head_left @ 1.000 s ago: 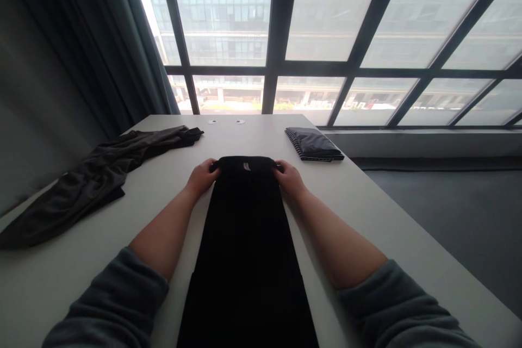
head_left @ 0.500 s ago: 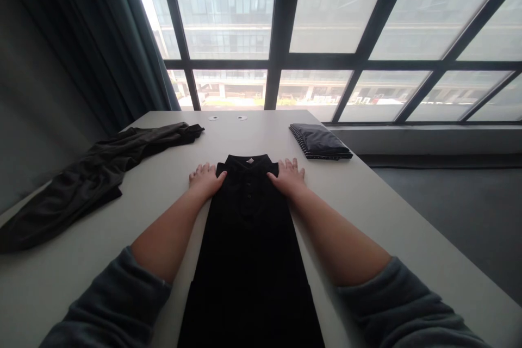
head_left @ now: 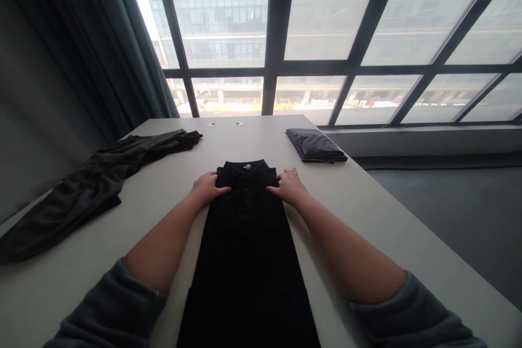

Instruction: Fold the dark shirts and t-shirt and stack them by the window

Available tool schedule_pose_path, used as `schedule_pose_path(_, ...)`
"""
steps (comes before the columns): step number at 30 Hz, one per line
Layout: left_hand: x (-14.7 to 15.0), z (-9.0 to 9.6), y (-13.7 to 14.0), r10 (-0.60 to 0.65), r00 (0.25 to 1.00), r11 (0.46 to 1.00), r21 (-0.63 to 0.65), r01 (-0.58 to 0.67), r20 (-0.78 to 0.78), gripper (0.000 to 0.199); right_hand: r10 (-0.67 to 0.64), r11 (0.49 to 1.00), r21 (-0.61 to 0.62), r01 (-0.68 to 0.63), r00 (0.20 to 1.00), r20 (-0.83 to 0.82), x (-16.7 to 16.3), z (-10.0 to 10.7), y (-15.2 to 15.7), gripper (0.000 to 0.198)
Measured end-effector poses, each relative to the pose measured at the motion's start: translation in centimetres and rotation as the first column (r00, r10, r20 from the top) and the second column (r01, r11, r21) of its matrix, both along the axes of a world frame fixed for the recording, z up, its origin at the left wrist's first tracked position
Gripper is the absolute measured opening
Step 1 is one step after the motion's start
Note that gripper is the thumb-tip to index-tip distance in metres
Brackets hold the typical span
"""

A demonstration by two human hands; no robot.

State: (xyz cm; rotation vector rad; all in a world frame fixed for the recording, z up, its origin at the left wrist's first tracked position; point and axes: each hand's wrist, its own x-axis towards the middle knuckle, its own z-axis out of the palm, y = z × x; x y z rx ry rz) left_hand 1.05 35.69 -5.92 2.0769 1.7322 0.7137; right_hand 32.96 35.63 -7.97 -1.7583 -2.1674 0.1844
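Observation:
A black polo shirt (head_left: 248, 239) lies front up in a long, narrow shape, its collar at the far end and its button placket below. My left hand (head_left: 207, 189) grips the left edge just below the collar, thumb on top and fingers curled at the side. On the opposite edge my right hand (head_left: 291, 187) takes the same hold, its thumb over the cloth and its fingers bent beside it. The fingertips at both edges are partly hidden. The shirt's near end runs out of view at the bottom.
A dark, crumpled garment (head_left: 93, 179) lies along the left side of the white table (head_left: 334, 217). At the far right is a folded stack of grey and striped clothes (head_left: 316, 145). Two round inserts sit near the far edge; windows and a curtain (head_left: 134, 38) stand beyond.
Both hands have slid slightly toward me along the shirt's edges. Their fingers, spread on the table before, are now curled in at the cloth. The view has tilted up a little.

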Motion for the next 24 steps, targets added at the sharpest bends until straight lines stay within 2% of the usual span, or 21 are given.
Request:
schedule_pose_path(5,0.8,0.2,-0.4,-0.062,0.997,0.998,-0.01,0.062,0.041,0.041,0.056,0.998,0.033,-0.052,0.985,-0.162,-1.0,0.9,-0.4,0.02)
schedule_pose_path(8,1.0,0.7,-0.7,-0.013,0.988,1.0,-0.017,0.016,0.156,0.045,0.018,0.999,-0.022,-0.029,0.911,-0.412,-1.6,1.6,-1.0,0.014)
schedule_pose_path(9,1.0,0.8,-0.8,0.01,0.968,0.999,-0.052,0.003,0.251,0.049,-0.011,0.997,-0.072,-0.034,0.843,-0.539,-1.7,1.9,-1.3,0.016)
schedule_pose_path(11,0.9,0.9,-0.9,0.03,0.856,0.979,-0.187,0.079,0.516,0.057,-0.111,0.969,-0.22,-0.108,0.608,-0.786,-1.8,2.2,-1.6,0.024)
schedule_pose_path(13,0.5,0.8,-0.9,0.054,0.669,0.906,-0.319,0.28,0.741,0.058,-0.247,0.893,-0.349,-0.284,0.34,-0.907,-1.7,2.3,-1.7,0.033)
schedule_pose_path(14,0.3,0.7,-0.8,0.082,0.59,0.857,-0.36,0.37,0.803,0.055,-0.308,0.842,-0.383,-0.38,0.244,-0.92,-1.5,2.3,-1.7,0.036)
schedule_pose_path(15,-0.1,0.5,-0.6,0.111,0.543,0.813,-0.39,0.432,0.832,0.05,-0.357,0.793,-0.402,-0.458,0.185,-0.916,-1.2,2.3,-1.6,0.037)
schedule_pose_path(16,-0.4,0.3,-0.4,0.132,0.527,0.781,-0.415,0.466,0.84,0.046,-0.393,0.755,-0.413,-0.51,0.153,-0.907,-0.9,2.2,-1.5,0.037)
schedule_pose_path(18,-1.0,-0.1,0.1,0.145,0.537,0.751,-0.445,0.488,0.831,0.04,-0.434,0.707,-0.428,-0.563,0.134,-0.891,-0.4,2.1,-1.2,0.034)
schedule_pose_path(24,-1.3,-0.1,1.3,0.117,0.574,0.735,-0.46,0.499,0.81,0.039,-0.457,0.665,-0.462,-0.587,0.169,-0.873,-0.3,2.3,-0.4,0.039)
